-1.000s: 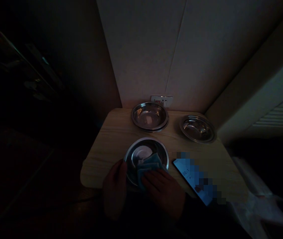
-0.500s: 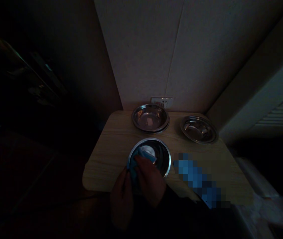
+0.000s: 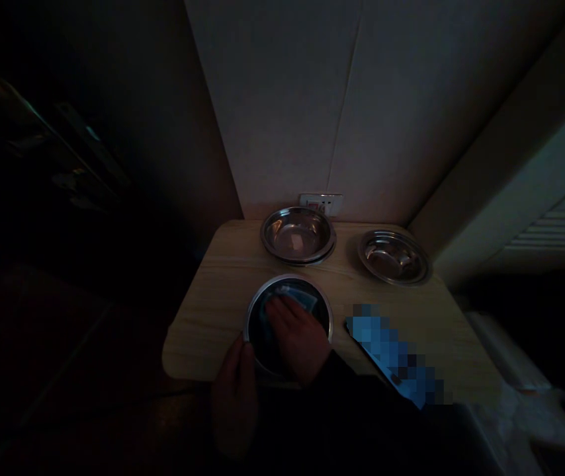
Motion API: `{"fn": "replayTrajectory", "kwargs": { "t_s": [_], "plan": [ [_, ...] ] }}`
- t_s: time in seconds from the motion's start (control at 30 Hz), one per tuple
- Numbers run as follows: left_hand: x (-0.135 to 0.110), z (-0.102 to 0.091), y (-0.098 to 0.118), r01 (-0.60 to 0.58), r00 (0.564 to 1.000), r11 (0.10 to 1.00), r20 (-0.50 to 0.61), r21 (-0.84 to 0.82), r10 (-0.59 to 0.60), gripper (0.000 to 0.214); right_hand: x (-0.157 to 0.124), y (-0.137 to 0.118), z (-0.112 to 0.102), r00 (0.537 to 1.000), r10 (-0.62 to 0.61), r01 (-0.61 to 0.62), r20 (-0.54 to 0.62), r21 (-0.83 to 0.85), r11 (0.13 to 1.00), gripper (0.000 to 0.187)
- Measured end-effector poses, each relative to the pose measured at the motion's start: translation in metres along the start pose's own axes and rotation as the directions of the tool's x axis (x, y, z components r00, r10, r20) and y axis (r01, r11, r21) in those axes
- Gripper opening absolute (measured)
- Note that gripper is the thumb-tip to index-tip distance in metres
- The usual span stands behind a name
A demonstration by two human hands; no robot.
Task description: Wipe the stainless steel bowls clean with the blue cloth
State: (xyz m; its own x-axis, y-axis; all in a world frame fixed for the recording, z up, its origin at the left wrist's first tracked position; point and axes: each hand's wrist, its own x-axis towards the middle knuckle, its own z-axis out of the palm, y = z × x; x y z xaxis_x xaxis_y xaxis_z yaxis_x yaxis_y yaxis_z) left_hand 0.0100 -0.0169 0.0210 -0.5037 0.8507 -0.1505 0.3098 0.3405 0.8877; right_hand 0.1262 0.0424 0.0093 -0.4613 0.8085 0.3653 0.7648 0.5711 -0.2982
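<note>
A shiny metal bowl [image 3: 329,324] stands at the front of the small wooden table. My left hand [image 3: 235,393] pinches its rim at the lower left, thumb and fingers closed on the edge. Inside the bowl, my right hand [image 3: 300,340] presses a blue cloth [image 3: 306,301] against the inner surface. The fingers lie together over the cloth and cover part of it. Dim light hides much of the bowl's inside.
Behind stand stacked metal bowls [image 3: 298,239] by a wall socket [image 3: 321,203], and more metal bowls [image 3: 394,258] sit at the back right. A lit, pixelated phone-like device [image 3: 391,357] lies at the right. The wooden table [image 3: 198,317] meets the wall.
The bowl has shifted slightly left and my left hand moved with it. My right hand has flattened and pushed the cloth deeper across the bowl's inside.
</note>
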Motion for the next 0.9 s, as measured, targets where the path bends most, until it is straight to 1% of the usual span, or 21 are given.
{"fn": "replayTrajectory", "kwargs": {
  "t_s": [0.07,0.13,0.17,0.2,0.23,0.27,0.3,0.37,0.43,0.47,0.5,0.57,0.6,0.63,0.7,0.73,0.77,0.8,0.87,0.9],
  "plan": [
    [-0.002,0.001,0.000,0.036,0.999,0.999,-0.017,-0.005,-0.036,0.046,0.003,-0.001,0.003,0.994,0.105,-0.106,-0.031,-0.054,0.993,0.038],
    [-0.003,0.002,0.000,0.041,0.999,0.999,-0.014,-0.016,-0.042,0.046,0.004,-0.004,0.003,0.983,0.178,-0.180,-0.032,-0.058,0.982,0.038],
    [-0.002,0.002,0.000,0.035,0.999,0.999,-0.005,-0.020,-0.035,0.046,0.005,-0.006,0.001,0.982,0.188,-0.189,-0.013,-0.042,0.981,0.038],
    [-0.001,0.002,0.000,0.026,1.000,0.999,-0.004,-0.022,-0.026,0.047,0.005,-0.008,-0.001,0.985,0.171,-0.171,0.022,-0.019,0.985,0.037],
    [0.001,0.001,0.000,0.016,1.000,1.000,-0.005,-0.024,-0.016,0.047,0.006,-0.010,-0.005,0.989,0.128,-0.129,0.069,0.011,0.992,0.036],
    [0.003,-0.001,0.000,0.007,1.000,1.000,-0.005,-0.026,-0.007,0.048,0.006,-0.010,-0.009,0.990,0.060,-0.066,0.128,0.048,0.997,0.034],
    [0.005,-0.002,0.000,-0.003,1.000,1.000,-0.004,-0.031,0.003,0.049,0.006,-0.010,-0.014,0.981,-0.024,0.007,0.190,0.089,0.996,0.032],
    [0.008,-0.006,0.000,-0.018,1.000,0.999,0.002,-0.039,0.018,0.050,0.004,-0.006,-0.024,0.939,-0.182,0.140,0.293,0.158,0.977,0.028],
    [0.008,-0.007,0.000,-0.021,0.999,0.999,0.037,-0.036,0.022,0.052,0.002,0.001,-0.031,0.895,-0.283,0.232,0.344,0.184,0.955,0.025],
    [0.007,-0.007,0.001,-0.020,0.999,0.999,0.046,-0.031,0.021,0.052,0.001,0.004,-0.031,0.893,-0.297,0.251,0.339,0.175,0.952,0.025],
    [0.007,-0.006,0.001,-0.021,0.998,0.999,0.050,-0.026,0.022,0.052,0.001,0.006,-0.029,0.908,-0.283,0.245,0.309,0.157,0.957,0.025],
    [0.006,-0.003,0.002,-0.026,0.999,0.999,0.042,-0.030,0.028,0.051,0.004,0.004,-0.021,0.962,-0.190,0.162,0.196,0.152,0.975,0.028],
    [0.007,-0.002,0.002,-0.029,0.999,0.999,0.036,-0.039,0.031,0.050,0.006,0.001,-0.016,0.984,-0.117,0.090,0.133,0.190,0.978,0.029],
    [0.007,-0.001,0.002,-0.029,0.999,0.998,0.025,-0.049,0.030,0.048,0.008,-0.003,-0.011,0.995,-0.046,0.022,0.088,0.255,0.967,0.030],
    [0.009,-0.001,0.002,-0.016,1.000,0.998,0.001,-0.062,0.016,0.044,0.009,-0.011,-0.007,0.997,0.047,-0.068,0.061,0.398,0.915,0.031],
    [0.011,-0.002,0.001,-0.010,1.000,0.998,-0.010,-0.065,0.010,0.043,0.007,-0.013,-0.007,0.996,0.049,-0.075,0.071,0.451,0.889,0.031],
    [0.012,-0.002,0.000,-0.004,1.000,0.998,-0.015,-0.064,0.003,0.042,0.004,-0.014,-0.011,0.996,0.020,-0.061,0.089,0.479,0.875,0.031],
    [0.013,-0.003,-0.002,0.004,1.000,0.998,-0.019,-0.061,-0.006,0.042,-0.001,-0.014,-0.015,0.993,-0.033,-0.027,0.116,0.482,0.876,0.031],
    [0.015,-0.003,-0.005,0.021,1.000,0.998,-0.017,-0.055,-0.022,0.043,-0.013,-0.009,-0.028,0.972,-0.134,0.040,0.192,0.429,0.902,0.033],
    [0.015,-0.003,-0.005,0.025,1.000,0.998,-0.015,-0.056,-0.026,0.044,-0.018,-0.005,-0.034,0.958,-0.163,0.061,0.235,0.388,0.920,0.034]
  ]
}}
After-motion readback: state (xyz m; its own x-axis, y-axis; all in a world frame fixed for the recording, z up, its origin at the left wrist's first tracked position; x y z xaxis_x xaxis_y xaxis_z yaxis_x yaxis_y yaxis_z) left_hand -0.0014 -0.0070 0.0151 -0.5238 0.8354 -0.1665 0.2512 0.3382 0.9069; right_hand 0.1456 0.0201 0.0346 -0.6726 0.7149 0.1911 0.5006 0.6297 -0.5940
